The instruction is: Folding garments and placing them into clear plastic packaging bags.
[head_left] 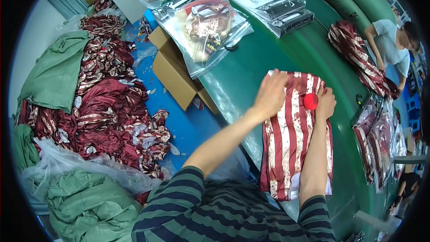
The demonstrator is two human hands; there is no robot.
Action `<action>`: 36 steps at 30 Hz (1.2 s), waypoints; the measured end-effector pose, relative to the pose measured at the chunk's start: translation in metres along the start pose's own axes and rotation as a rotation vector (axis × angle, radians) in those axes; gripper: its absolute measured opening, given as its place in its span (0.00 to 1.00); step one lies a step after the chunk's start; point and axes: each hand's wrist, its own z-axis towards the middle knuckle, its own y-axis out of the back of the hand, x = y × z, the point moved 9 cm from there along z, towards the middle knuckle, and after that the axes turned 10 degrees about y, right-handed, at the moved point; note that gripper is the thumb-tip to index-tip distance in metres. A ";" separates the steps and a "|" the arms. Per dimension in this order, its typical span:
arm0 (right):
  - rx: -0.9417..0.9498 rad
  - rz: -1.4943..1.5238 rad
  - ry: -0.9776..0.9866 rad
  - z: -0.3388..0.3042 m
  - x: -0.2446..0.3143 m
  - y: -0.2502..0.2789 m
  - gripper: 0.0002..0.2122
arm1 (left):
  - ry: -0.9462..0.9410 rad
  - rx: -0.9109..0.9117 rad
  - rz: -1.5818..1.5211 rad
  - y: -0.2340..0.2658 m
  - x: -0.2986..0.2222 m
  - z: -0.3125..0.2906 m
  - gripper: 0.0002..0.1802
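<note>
A folded garment [293,127] with dark red and stained cream stripes lies flat on the green table [242,78] in front of me. A round red pompom [311,101] sits near its upper right part. My left hand [271,94] is closed on the garment's far left corner, fingertips at the top edge. With fingers curled over the far right edge, my right hand [327,103] grips the cloth just beside the pompom. Part of the garment's lower right is hidden under my right forearm. A white patch shows at its near end.
Clear bags with masks [208,29] and flat packages [264,4] lie at the table's far side. An open cardboard box [174,74] stands by its left edge. Striped cloth heaps [112,112] cover the floor at left. Across the table, a person [389,40] handles striped cloth [354,54] near bagged garments [376,139].
</note>
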 end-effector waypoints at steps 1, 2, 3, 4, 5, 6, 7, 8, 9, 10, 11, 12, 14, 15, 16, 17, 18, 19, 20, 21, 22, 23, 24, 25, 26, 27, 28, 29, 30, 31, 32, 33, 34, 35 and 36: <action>0.024 0.020 -0.030 0.000 -0.006 -0.001 0.19 | -0.007 -0.017 0.005 0.029 0.004 0.021 0.22; 0.047 0.039 -0.061 0.000 -0.013 -0.002 0.19 | -0.021 -0.129 0.152 0.057 0.014 0.036 0.21; 0.071 0.066 -0.087 -0.001 -0.014 -0.003 0.19 | -0.034 -0.248 0.306 0.088 0.024 0.048 0.21; 0.061 0.075 -0.087 -0.001 -0.012 -0.001 0.19 | -0.067 -0.296 0.548 0.108 0.045 0.060 0.21; 0.070 0.081 -0.096 -0.002 -0.012 -0.003 0.19 | -0.097 -0.341 0.788 0.119 0.068 0.067 0.22; 0.078 0.086 -0.109 -0.001 -0.016 -0.006 0.20 | -0.108 -0.346 0.787 0.129 0.082 0.074 0.22; 0.085 0.091 -0.121 -0.001 -0.019 -0.008 0.20 | -0.093 -0.326 0.874 0.133 0.097 0.082 0.23; 0.089 0.094 -0.133 0.002 -0.020 -0.011 0.21 | -0.078 -0.307 0.958 0.132 0.106 0.090 0.24; 0.080 0.097 -0.136 0.002 -0.021 -0.011 0.21 | -0.085 -0.314 0.957 0.128 0.104 0.093 0.24; 0.088 0.098 -0.152 0.002 -0.022 -0.012 0.21 | -0.002 -0.298 0.946 0.122 0.107 0.099 0.23; 0.095 0.097 -0.166 0.002 -0.023 -0.012 0.21 | 0.082 -0.282 0.933 0.115 0.109 0.105 0.22; 0.101 0.095 -0.180 0.002 -0.025 -0.012 0.22 | 0.166 -0.265 0.917 0.109 0.111 0.110 0.21; 0.096 0.094 -0.191 0.003 -0.029 -0.011 0.22 | 0.247 -0.260 0.893 0.106 0.118 0.119 0.20; 0.108 0.111 -0.206 0.002 -0.034 -0.013 0.22 | 0.361 -0.261 0.728 0.110 0.131 0.126 0.19; 0.118 0.130 -0.219 0.003 -0.037 -0.017 0.23 | 0.469 -0.262 0.561 0.115 0.147 0.136 0.18; 0.132 0.150 -0.233 0.001 -0.040 -0.019 0.23 | 0.573 -0.257 0.393 0.120 0.163 0.144 0.17; 0.146 0.168 -0.249 0.000 -0.044 -0.020 0.23 | 0.671 -0.247 0.221 0.122 0.178 0.152 0.16; 0.137 0.166 -0.253 0.001 -0.048 -0.018 0.23 | 0.706 -0.345 -0.097 0.135 0.193 0.161 0.15; 0.154 0.177 -0.261 0.001 -0.053 -0.017 0.23 | 0.732 -0.434 -0.419 0.150 0.213 0.169 0.14; 0.170 0.189 -0.268 0.001 -0.059 -0.016 0.23 | 0.726 -0.431 -0.424 0.162 0.225 0.180 0.14; 0.186 0.201 -0.276 0.000 -0.064 -0.014 0.23 | 0.633 -0.623 -0.660 0.187 0.238 0.184 0.13; 0.207 0.223 -0.274 0.000 -0.062 -0.017 0.23 | 0.524 -0.821 -0.884 0.218 0.261 0.184 0.11; 0.227 0.282 -0.225 -0.003 -0.031 -0.024 0.23 | 0.483 -0.861 -1.051 0.279 0.316 0.176 0.11; 0.245 0.330 -0.170 -0.008 -0.002 -0.032 0.23 | 0.427 -0.886 -1.215 0.335 0.353 0.163 0.10; 0.218 0.282 -0.195 -0.008 -0.026 -0.031 0.23 | 0.443 -0.844 -1.255 0.297 0.346 0.174 0.10; 0.196 0.240 -0.216 -0.007 -0.046 -0.030 0.23 | 0.612 -0.661 -0.850 0.261 0.338 0.174 0.11; 0.173 0.198 -0.242 -0.004 -0.066 -0.027 0.23 | 0.726 -0.459 -0.438 0.224 0.323 0.175 0.12; 0.162 0.189 -0.257 -0.001 -0.072 -0.023 0.23 | 0.591 -0.247 -0.130 0.197 0.297 0.179 0.12; 0.140 0.177 -0.253 0.002 -0.077 -0.020 0.23 | 0.438 -0.036 0.172 0.163 0.273 0.187 0.13; 0.133 0.179 -0.239 -0.001 -0.071 -0.019 0.23 | 0.440 -0.029 0.177 0.166 0.271 0.190 0.13; 0.128 0.177 -0.228 -0.004 -0.067 -0.019 0.23 | 0.430 -0.056 0.335 0.169 0.269 0.197 0.14; 0.123 0.170 -0.222 -0.007 -0.066 -0.019 0.23 | 0.416 -0.077 0.490 0.168 0.266 0.207 0.15; 0.130 0.167 -0.227 -0.009 -0.061 -0.019 0.23 | 0.468 -0.148 0.497 0.185 0.278 0.219 0.17; 0.126 0.176 -0.232 -0.005 -0.055 -0.022 0.23 | 0.421 -0.256 0.346 0.205 0.283 0.231 0.17; 0.133 0.192 -0.231 -0.005 -0.046 -0.024 0.23 | 0.351 -0.348 0.256 0.238 0.290 0.244 0.17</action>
